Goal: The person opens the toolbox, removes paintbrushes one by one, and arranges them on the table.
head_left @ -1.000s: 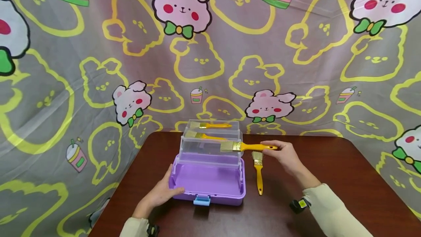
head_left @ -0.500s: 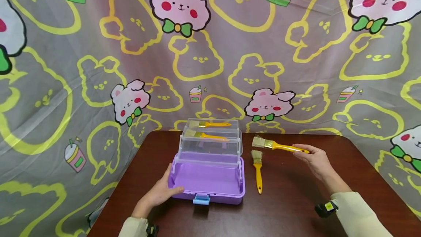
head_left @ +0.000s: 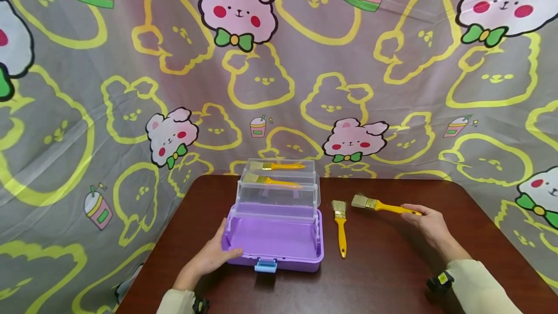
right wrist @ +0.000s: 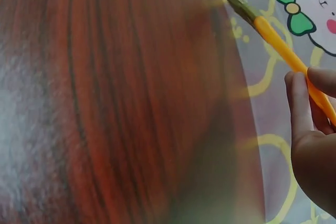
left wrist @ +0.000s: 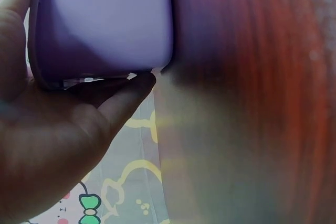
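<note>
Both hands are at work: the left hand (head_left: pixel 212 255) grips the left end of a purple box (head_left: pixel 274 240), thumb over the near rim and fingers along the outer left wall, while the right hand (head_left: pixel 429 227) pinches a held brush (head_left: pixel 385 206) by the end of its yellow handle, thumb against fingertips. Pale sleeves (head_left: pixel 484 285) cover both forearms, with a black device (head_left: pixel 441 281) at the right wrist. Dark reddish wood grain marks the tabletop (head_left: pixel 370 280), on which the box sits left of centre, its blue latch (head_left: pixel 266 266) facing the near edge. Just beside the box's right wall lies a loose brush (head_left: pixel 341 230), handle toward the near edge, bristles toward the far edge. Beyond it to the right, toward the far right corner, the held brush points its bristles left; whether they touch the wood cannot be told. Clear trays (head_left: pixel 279 211) rise in steps at the back of the box. One tray carries a lower brush (head_left: pixel 273 181) and the topmost an upper brush (head_left: pixel 283 166), both with bristles to the left. Past the tabletop's far edge hangs a grey cloth (head_left: pixel 305 62) printed with cartoon rabbits and yellow outlines.
</note>
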Demonstrator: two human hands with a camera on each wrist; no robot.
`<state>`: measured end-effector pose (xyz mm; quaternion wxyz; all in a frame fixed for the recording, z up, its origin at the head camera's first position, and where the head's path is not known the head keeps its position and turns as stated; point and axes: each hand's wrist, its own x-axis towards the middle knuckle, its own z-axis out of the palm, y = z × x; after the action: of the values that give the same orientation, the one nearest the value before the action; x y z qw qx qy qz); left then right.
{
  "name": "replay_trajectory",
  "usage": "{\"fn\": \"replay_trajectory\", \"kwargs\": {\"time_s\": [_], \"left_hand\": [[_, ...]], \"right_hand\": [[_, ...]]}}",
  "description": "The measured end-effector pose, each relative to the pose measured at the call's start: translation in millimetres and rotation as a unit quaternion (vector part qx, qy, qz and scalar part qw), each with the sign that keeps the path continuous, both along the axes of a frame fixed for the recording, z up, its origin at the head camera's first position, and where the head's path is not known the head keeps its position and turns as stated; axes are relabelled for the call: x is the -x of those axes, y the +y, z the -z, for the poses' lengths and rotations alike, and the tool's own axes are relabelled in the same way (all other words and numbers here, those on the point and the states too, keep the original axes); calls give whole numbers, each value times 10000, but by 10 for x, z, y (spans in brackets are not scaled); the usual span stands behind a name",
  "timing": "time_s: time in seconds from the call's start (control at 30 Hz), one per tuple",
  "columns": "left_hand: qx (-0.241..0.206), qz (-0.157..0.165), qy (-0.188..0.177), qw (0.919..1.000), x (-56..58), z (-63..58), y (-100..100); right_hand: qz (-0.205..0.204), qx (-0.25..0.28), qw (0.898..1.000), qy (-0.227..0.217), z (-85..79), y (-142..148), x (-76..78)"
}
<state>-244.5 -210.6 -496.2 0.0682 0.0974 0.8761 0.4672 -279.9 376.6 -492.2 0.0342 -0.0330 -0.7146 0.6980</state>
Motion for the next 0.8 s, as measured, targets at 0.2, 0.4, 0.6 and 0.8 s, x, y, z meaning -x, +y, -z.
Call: {"fn": "replay_trajectory", "kwargs": {"time_s": [0.2, 0.4, 0.6, 0.8], "left_hand": [[42, -15, -15, 10000, -6, 18, 1], [55, -30, -10, 10000, 13, 37, -9], [55, -47, -59, 10000, 12, 23, 1], [22, -9, -41, 10000, -1, -10, 3]], "right_hand": [[306, -1089, 9935, -102, 89, 23, -3], [354, -1484, 9881, -190, 63, -42, -23], [-184, -1035, 9925, -630, 2, -64, -49], [-836, -802, 9850, -1278, -77, -110, -78]]}}
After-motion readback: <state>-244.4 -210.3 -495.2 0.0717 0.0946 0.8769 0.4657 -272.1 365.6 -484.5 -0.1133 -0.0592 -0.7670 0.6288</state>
